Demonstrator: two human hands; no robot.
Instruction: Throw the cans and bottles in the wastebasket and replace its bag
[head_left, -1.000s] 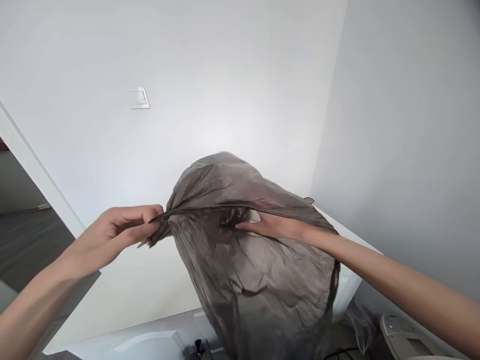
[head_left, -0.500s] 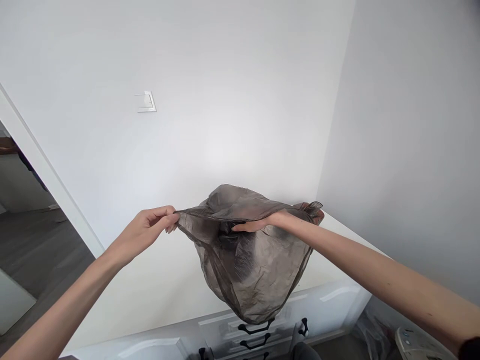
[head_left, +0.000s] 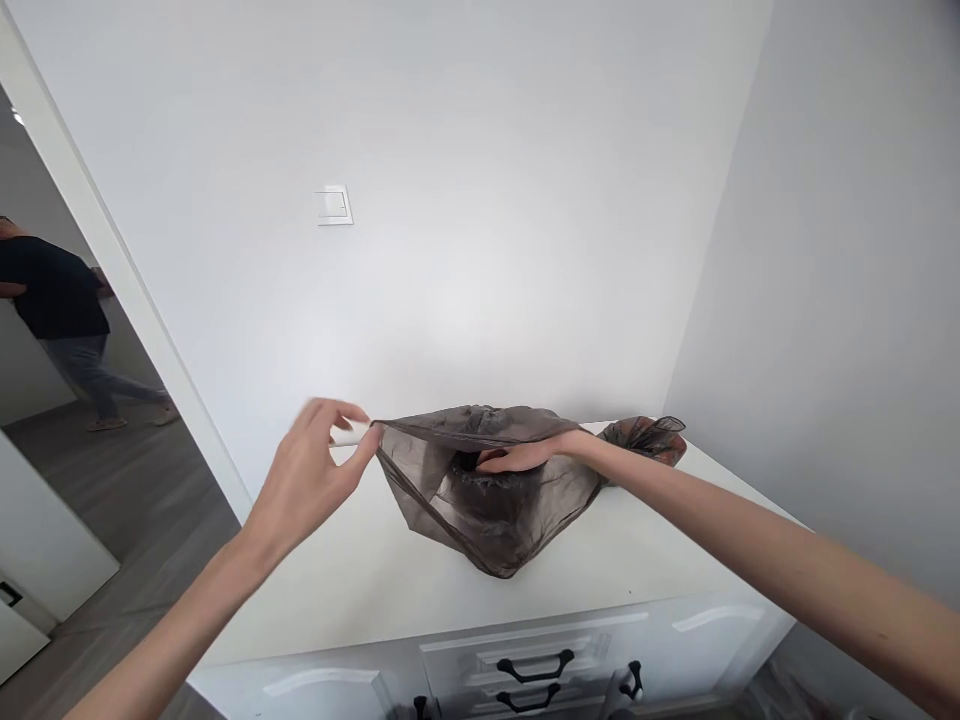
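A translucent dark grey plastic bag (head_left: 510,550) is spread wide over a white cabinet top. My left hand (head_left: 322,465) pinches the left corner of its rim between thumb and fingers and pulls it sideways. My right hand (head_left: 521,457) reaches in through the bag's mouth from the right, its wrist against the rim. Within the bag sits a dark, rounded shape (head_left: 495,492) that looks like a black container. The fingertips of my right hand disappear at its dark opening, so their grip is hidden.
Behind the right forearm lies a tied grey bag (head_left: 649,440) with something reddish inside. The white cabinet (head_left: 360,600) has black handles (head_left: 536,665) on its front. A light switch (head_left: 334,205) is on the wall. Through the doorway at left, a person (head_left: 60,300) walks.
The bag has come down lower onto the cabinet top, and its front hangs less far. My left hand still holds the corner. A person has appeared in the doorway as the view shifted.
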